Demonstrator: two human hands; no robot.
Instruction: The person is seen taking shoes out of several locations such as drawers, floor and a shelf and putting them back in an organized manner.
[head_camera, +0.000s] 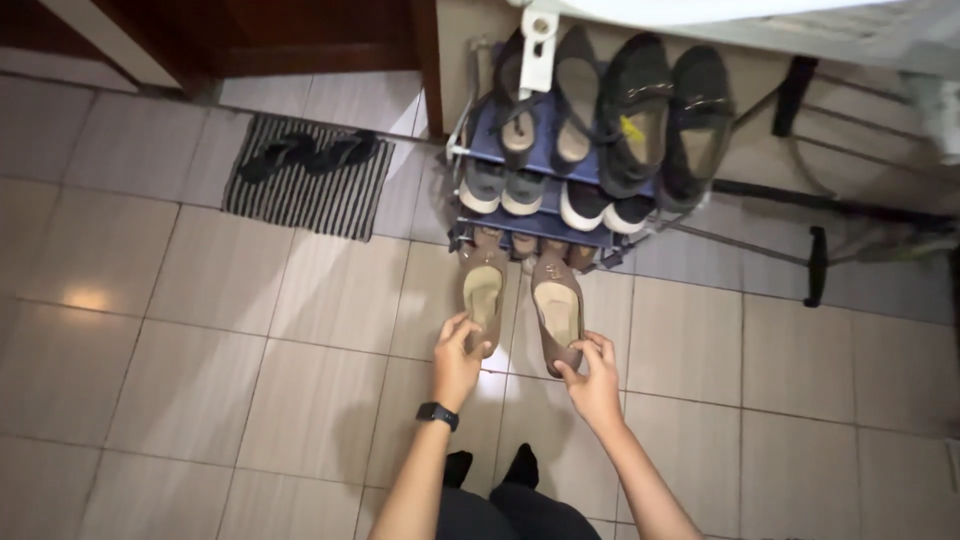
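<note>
Left fingers: curled about the heel of the left tan shoe (484, 292), thumb on one side, the rest on the other — closed on it.
Right fingers: bent round the heel of the right tan shoe (558, 310), pinching its back rim.
Left hand (457, 362): wears a dark watch (437, 414) at the wrist.
Right hand (594, 381): just beside the left, the two a little apart.
Tan shoes: side by side on the tiled floor (250, 330), toes pointing toward the shoe rack (530, 225), toe ends at its bottom front edge.
Shoe rack: blue shelves on a metal frame; black shoes (665, 110) on the top tier, sandals (545, 95) left of them, dark sneakers with white soles (550, 195) on the tier below.
Floor, far left: a striped mat (310, 195) with a pair of dark sandals (305, 152) on it — well apart from the hands.
Near edge: the person's dark-socked feet (490, 468).
</note>
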